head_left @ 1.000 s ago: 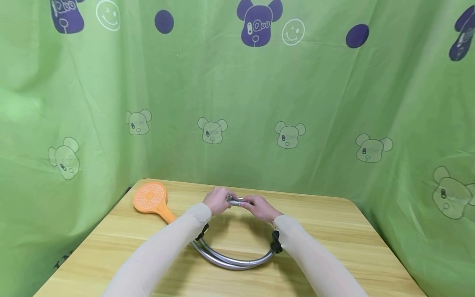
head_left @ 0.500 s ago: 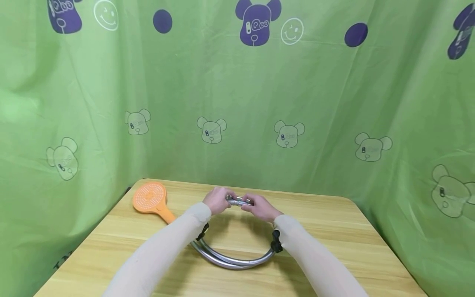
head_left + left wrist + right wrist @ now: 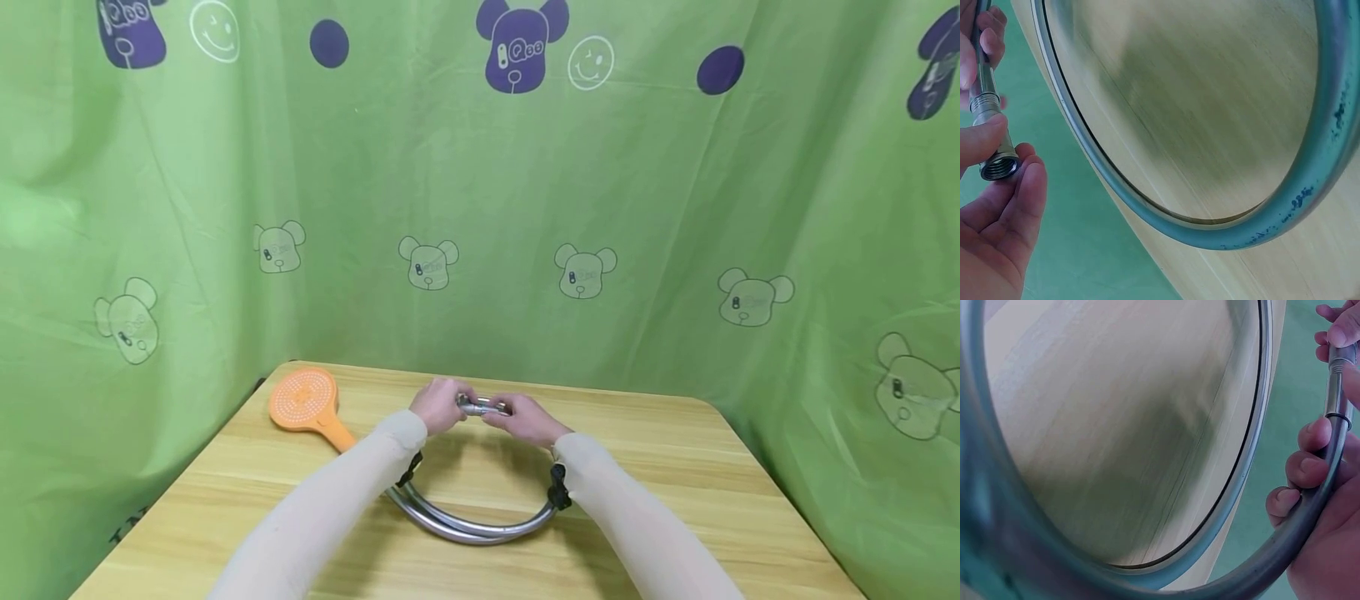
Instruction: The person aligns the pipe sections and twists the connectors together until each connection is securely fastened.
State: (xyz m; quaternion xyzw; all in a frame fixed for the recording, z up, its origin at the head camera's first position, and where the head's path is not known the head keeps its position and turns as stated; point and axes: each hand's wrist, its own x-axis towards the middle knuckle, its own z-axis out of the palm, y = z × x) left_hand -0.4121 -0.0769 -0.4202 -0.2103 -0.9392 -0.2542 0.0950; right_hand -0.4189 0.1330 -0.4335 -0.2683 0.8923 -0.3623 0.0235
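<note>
A metal shower hose (image 3: 480, 532) is looped between the forearms over the table, its coils large in both wrist views. My left hand (image 3: 444, 406) pinches a threaded metal fitting (image 3: 985, 112) between thumb and fingertips; its open end shows inner threads. The right hand (image 3: 528, 419) grips the hose's end, fingers curled round the tube just behind a metal sleeve (image 3: 1336, 400). Outer threads show where sleeve and fitting meet in line. An orange shower head (image 3: 303, 400) lies face up at the left, the lower part of its handle hidden behind the left sleeve.
The wooden table (image 3: 675, 467) has its far edge just beyond the hands. A green curtain (image 3: 480, 183) with printed bears hangs round the back and both sides. A black strap (image 3: 558, 488) sits at the right wrist.
The fingers of my right hand loosen and shift rightward on the metal end, then reach back left. The left hand, hose loop and shower head stay put.
</note>
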